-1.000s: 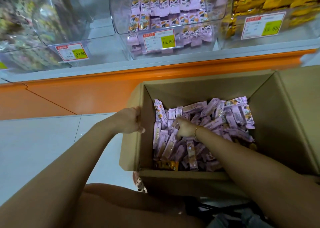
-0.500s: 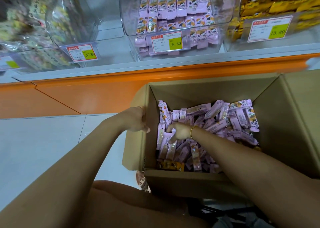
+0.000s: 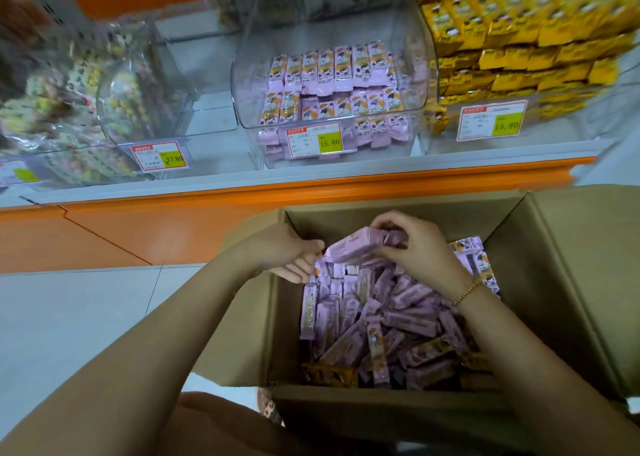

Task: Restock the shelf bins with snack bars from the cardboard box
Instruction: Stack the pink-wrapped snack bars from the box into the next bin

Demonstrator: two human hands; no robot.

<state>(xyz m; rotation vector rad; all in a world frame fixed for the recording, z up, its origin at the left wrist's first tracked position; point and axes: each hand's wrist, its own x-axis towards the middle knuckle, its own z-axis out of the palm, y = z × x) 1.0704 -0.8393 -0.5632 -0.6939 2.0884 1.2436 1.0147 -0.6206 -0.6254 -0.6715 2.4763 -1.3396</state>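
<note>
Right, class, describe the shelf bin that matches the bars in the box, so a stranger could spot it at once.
Find the orange-edged shelf above the open cardboard box. Of its clear bins, take the bin straight above the box. It alone holds rows of purple bars, with greenish sweets to its left and yellow packs to its right.
</note>
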